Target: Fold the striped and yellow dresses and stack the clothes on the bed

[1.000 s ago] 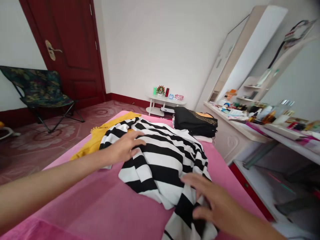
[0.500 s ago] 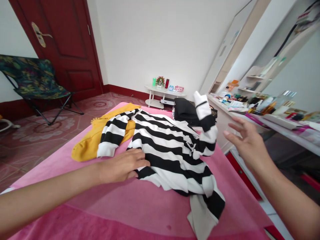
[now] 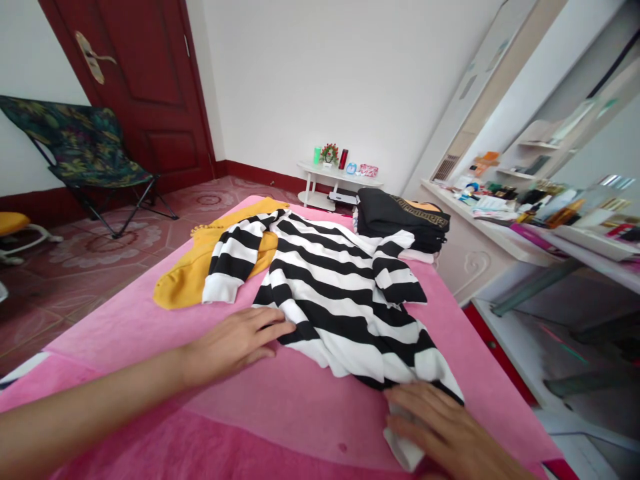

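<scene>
on the pink bed lies the striped sweater, the left hand pressing flat on its hem with fingers spread, the right hand flat over its near sleeve.

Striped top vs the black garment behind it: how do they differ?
The striped top is black-and-white striped; the black garment is plain black with a gold patterned band. The striped top lies spread out, the left hand and right hand flat on its edges; the black garment is folded into a stack, untouched. Both rest on the pink bedcover.
</scene>
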`<state>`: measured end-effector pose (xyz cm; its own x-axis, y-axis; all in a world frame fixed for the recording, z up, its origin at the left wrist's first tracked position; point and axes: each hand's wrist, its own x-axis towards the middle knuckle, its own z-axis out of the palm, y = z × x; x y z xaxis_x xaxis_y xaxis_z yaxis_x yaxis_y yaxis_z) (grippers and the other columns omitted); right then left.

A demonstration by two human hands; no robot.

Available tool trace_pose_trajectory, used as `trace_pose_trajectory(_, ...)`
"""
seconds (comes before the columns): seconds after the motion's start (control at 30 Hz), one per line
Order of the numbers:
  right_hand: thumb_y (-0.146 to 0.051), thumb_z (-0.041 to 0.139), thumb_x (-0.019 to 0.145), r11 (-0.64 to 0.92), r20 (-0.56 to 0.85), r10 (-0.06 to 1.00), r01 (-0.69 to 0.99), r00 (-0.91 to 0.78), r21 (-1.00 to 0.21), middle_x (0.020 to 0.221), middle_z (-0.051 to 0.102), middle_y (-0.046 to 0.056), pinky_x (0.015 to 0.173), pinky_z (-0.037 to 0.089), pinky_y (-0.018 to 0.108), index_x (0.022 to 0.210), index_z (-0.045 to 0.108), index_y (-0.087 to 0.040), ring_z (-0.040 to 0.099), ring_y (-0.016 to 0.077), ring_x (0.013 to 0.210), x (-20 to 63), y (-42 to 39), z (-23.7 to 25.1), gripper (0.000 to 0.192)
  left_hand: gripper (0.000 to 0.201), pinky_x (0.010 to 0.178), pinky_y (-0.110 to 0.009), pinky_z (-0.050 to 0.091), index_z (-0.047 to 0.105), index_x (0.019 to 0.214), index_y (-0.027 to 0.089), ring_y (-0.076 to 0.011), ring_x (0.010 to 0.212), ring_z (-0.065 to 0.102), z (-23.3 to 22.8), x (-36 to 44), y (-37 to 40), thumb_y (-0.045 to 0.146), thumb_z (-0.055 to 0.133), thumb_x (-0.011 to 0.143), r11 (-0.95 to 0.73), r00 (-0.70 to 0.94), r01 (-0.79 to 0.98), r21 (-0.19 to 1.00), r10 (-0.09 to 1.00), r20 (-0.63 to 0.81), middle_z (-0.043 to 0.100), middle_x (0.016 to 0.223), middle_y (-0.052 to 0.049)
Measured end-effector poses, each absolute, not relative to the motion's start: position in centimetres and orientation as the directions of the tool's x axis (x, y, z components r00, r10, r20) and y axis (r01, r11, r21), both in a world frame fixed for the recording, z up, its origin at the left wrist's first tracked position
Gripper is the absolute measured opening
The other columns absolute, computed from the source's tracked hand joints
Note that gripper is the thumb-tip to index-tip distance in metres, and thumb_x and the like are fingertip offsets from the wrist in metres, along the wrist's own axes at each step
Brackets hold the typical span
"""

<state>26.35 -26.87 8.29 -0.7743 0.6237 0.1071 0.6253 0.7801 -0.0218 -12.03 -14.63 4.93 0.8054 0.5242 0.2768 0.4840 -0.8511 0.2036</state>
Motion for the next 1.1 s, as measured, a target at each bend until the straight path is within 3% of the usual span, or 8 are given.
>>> trace_pose_trajectory(0.17,-0.021,0.047,0.086,0.535,0.2,0.845,0.785,-0.496,-0.313,0.127,0.057,0.007,0.097,0.045,0.038,0.106,0.067,-0.027,0.053,0.0232,0.116,29.6,-24.0,4.6,0.029,0.015,0.077,-0.027,0.044,0.06,0.097,0.021,-0.0167,0.084,0.055,4.7,-9.9,-12.4,0.028,0.053,0.086,-0.773,0.765,0.435,0.462,0.588,0.264,0.061,0.09,-0.004)
trace_pose_trajectory(0.27,-0.033,0.046,0.087,0.305,0.175,0.952,0.719,-0.252,-0.625,0.105,0.068,0.009,0.086,0.051,0.036,0.1,0.069,-0.022,0.063,0.0242,0.097,29.5,-23.5,6.0,0.029,0.022,0.06,-0.022,0.042,0.054,0.074,0.016,-0.0119,0.065,0.051,6.1,-10.4,-11.1,0.036,0.059,0.081,-0.545,0.744,0.318,0.775,0.651,0.152,0.054,0.068,0.0)
trace_pose_trajectory(0.37,-0.046,0.055,0.08,0.044,0.116,0.989,0.573,0.09,-0.819,0.09,0.07,0.008,0.078,0.053,0.033,0.093,0.07,-0.018,0.066,0.0246,0.083,29.9,-24.1,9.4,0.035,0.028,0.053,-0.019,0.038,0.049,0.07,0.015,-0.0079,0.055,0.045,8.9,-12.4,-10.6,0.039,0.059,0.08,-0.345,0.652,0.242,0.907,0.75,0.111,0.048,0.061,0.003)
trace_pose_trajectory(0.53,-0.052,0.073,0.062,-0.036,0.158,0.81,0.317,0.564,-0.948,0.086,0.07,0.007,0.076,0.053,0.034,0.086,0.069,-0.021,0.065,0.0254,0.08,30.3,-26.3,14.5,0.039,0.021,0.066,-0.022,0.043,0.055,0.079,0.016,-0.0114,0.072,0.052,12.0,-13.6,-13.0,0.036,0.056,0.084,-0.561,0.538,0.384,0.733,0.781,0.316,0.058,0.081,-0.001)
trace_pose_trajectory(0.67,-0.047,0.077,0.059,0.102,0.197,0.771,0.188,0.606,-0.977,0.094,0.068,0.006,0.086,0.051,0.033,0.081,0.069,-0.024,0.065,0.0246,0.087,28.6,-26.8,16.2,0.033,0.037,0.096,-0.036,0.039,0.052,0.118,0.023,-0.0218,0.114,0.047,10.0,-10.4,-15.9,0.03,0.06,0.082,-0.824,0.771,0.389,0.411,0.536,0.344,0.051,0.124,-0.008)
trace_pose_trajectory(0.83,-0.049,0.077,0.058,0.086,0.15,0.799,0.137,0.583,-0.987,0.095,0.069,0.006,0.08,0.054,0.032,0.083,0.068,-0.025,0.065,0.0249,0.086,28.7,-26.6,15.5,0.036,0.031,0.094,-0.036,0.04,0.056,0.111,0.024,-0.0232,0.11,0.05,6.8,-7.5,-16.8,0.025,0.061,0.08,-0.872,0.833,0.447,0.199,0.487,0.261,0.056,0.113,-0.007)
trace_pose_trajectory(0.97,-0.05,0.076,0.059,-0.032,0.046,0.827,0.128,0.561,-0.991,0.092,0.07,0.007,0.074,0.055,0.034,0.085,0.069,-0.026,0.066,0.0275,0.085,29.7,-27.1,14.4,0.036,0.028,0.095,-0.037,0.039,0.056,0.113,0.022,-0.0226,0.111,0.051,6.2,-8.0,-15.8,0.017,0.046,0.087,-0.852,0.792,0.485,0.195,0.523,0.314,0.059,0.11,-0.007)
trace_pose_trajectory(1.1,-0.049,0.072,0.063,-0.032,0.105,0.849,0.247,0.519,-0.968,0.085,0.071,0.01,0.073,0.056,0.037,0.083,0.071,-0.024,0.068,0.0298,0.08,31.0,-27.9,14.0,0.032,0.027,0.082,-0.028,0.045,0.057,0.109,0.018,-0.0175,0.093,0.059,9.0,-9.7,-14.8,0.015,0.037,0.09,-0.775,0.692,0.479,0.412,0.622,0.365,0.064,0.101,-0.005)
